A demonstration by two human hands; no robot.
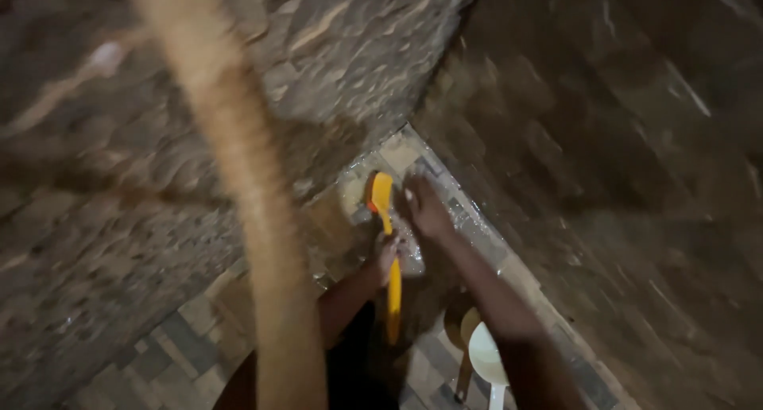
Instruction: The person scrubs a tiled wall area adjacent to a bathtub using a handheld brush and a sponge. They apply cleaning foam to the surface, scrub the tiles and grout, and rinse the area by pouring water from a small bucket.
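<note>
While the left hand (384,257) grips the yellow brush (387,243) on the wet floor tiles (469,219), the right hand (425,206) lies open beside its head; slippery soap could make the brush slide away.

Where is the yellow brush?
In the head view, the yellow brush is at centre, held by the left hand, head at the tiled floor corner, beside the right hand.

A yellow brush (386,227) is gripped at its handle by the left hand (384,259), while the right hand (425,207) is laid on the wet tiled floor (183,346) beside its head.
</note>
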